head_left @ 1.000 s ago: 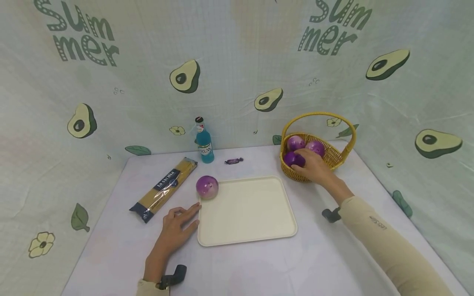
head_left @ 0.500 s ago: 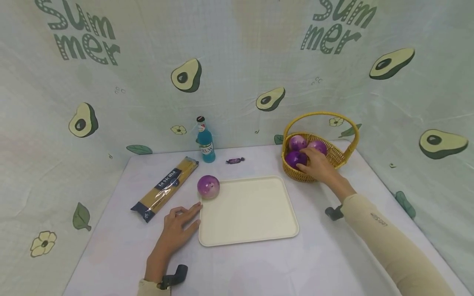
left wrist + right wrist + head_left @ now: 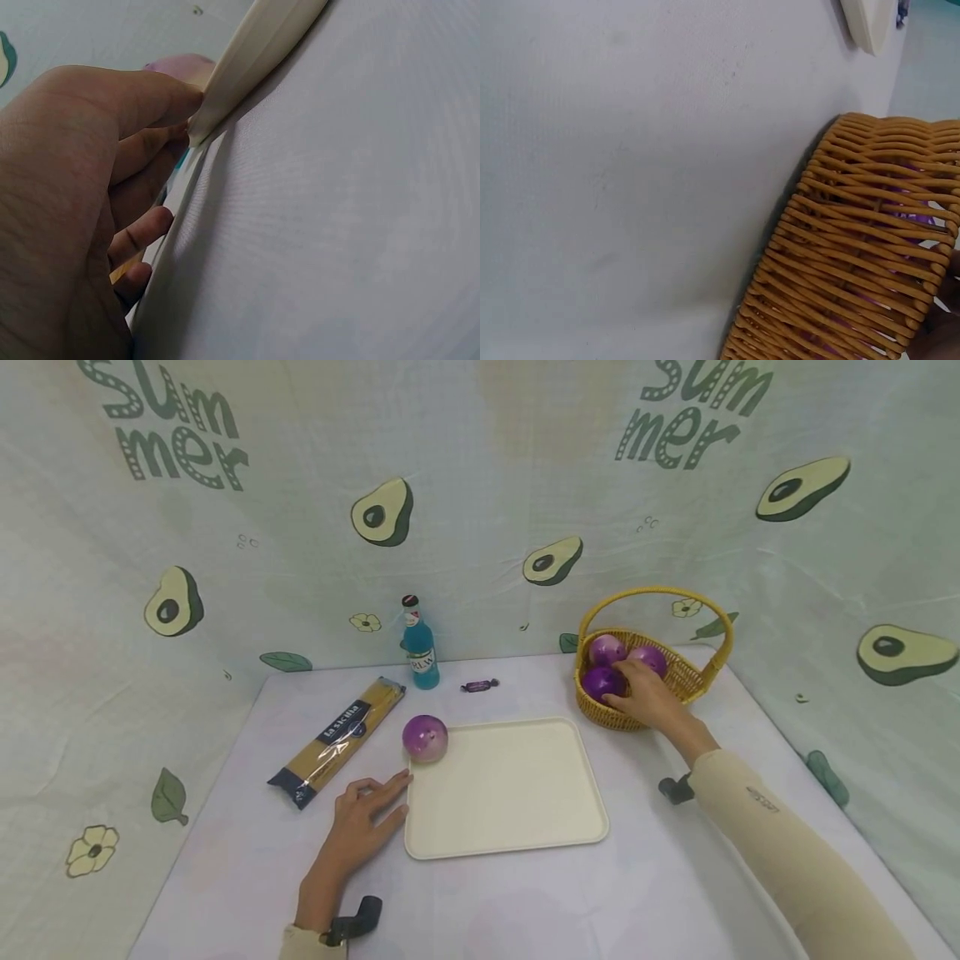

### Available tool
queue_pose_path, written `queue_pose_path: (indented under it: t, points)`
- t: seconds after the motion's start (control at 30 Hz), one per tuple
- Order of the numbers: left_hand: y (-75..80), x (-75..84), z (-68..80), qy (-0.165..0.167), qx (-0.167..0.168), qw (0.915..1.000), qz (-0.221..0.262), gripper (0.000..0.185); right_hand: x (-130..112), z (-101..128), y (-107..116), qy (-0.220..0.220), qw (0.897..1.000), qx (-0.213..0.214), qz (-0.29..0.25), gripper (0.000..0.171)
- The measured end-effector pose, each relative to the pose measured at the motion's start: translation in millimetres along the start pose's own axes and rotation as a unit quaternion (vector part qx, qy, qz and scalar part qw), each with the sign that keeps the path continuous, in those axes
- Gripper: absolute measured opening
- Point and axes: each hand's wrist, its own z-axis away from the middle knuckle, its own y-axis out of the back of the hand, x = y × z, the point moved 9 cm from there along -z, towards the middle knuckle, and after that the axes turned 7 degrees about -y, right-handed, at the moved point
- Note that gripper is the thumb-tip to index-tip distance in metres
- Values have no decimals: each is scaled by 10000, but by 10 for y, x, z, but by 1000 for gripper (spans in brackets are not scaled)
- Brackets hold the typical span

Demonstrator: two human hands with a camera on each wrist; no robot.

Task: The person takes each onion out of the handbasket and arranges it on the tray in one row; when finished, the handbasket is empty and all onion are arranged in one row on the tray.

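In the head view my right hand [image 3: 651, 697] reaches into a yellow wicker basket [image 3: 613, 720], thumb and fingers curled at the right side of a dark purple, onion-like ball [image 3: 601, 683]. Two lighter purple-and-white ones, one at the back left [image 3: 606, 650] and one at the back right [image 3: 649, 658], lie in it too. From the right wrist, the basket wall [image 3: 840, 255] mostly hides those fingers. My left hand [image 3: 363, 822] rests by the cream tray [image 3: 506, 789], its extended fingers touching the left rim; the left wrist view shows its fingertips at the tray edge [image 3: 232, 82].
Another purple-and-white ball [image 3: 425, 739] sits at the tray's back left corner. A pasta packet [image 3: 337, 742] lies left of it. Behind stand a blue bottle [image 3: 421, 647] and, lying flat, a small wrapped candy [image 3: 480, 686]. The basket's tall handle [image 3: 656, 591] arches over its opening.
My right hand has shifted slightly to the right against the dark purple ball, leaving more of it showing. The left hand keeps its place at the tray; the head view has drifted a little.
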Motion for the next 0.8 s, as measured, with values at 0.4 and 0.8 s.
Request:
queue_pose_path:
  t: [0.4,0.8]
  points:
    - [8,-9,6,-11,49,10000,70,49,50,-61,-76,-14,9998,-158,-74,74]
    - [10,-13,19,69,-38,9999,108,48,92,-155,-119,32,9995,-263,-173,79]
